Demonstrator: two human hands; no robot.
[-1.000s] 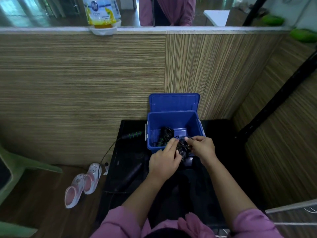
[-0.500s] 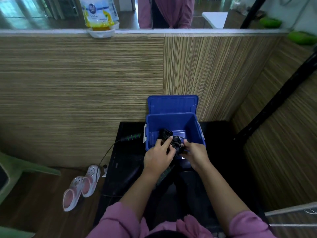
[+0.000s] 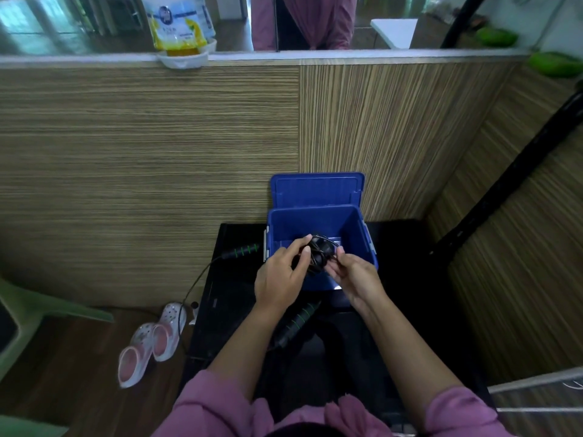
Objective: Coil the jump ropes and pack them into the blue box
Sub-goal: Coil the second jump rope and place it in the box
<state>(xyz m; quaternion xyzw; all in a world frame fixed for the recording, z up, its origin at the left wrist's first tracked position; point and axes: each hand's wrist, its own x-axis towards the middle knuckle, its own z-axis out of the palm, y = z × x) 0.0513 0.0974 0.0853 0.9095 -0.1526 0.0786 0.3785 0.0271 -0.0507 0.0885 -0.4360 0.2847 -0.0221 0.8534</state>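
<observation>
The blue box (image 3: pixel 356 228) stands open on a black table (image 3: pixel 233 279), its lid upright against the wooden wall. Over the box's front rim I hold a coiled black jump rope (image 3: pixel 318 253) between both hands. My left hand (image 3: pixel 280 275) grips the coil's left side and my right hand (image 3: pixel 353 275) its right side. A second jump rope lies outside the box: one black handle with green rings (image 3: pixel 241 251) sits left of the box, and another such handle (image 3: pixel 295 321) lies below my hands. Its cord (image 3: pixel 195 279) hangs off the table's left edge.
A pair of white and pink clogs (image 3: pixel 148 342) lies on the wooden floor left of the table. A green chair (image 3: pixel 28 313) stands at far left. A wooden partition rises behind the box, with a yellow bag in a white bowl (image 3: pixel 179 29) on its ledge.
Both hands have moved forward with the coiled rope, from in front of the box to over its front rim. The view has shifted slightly.
</observation>
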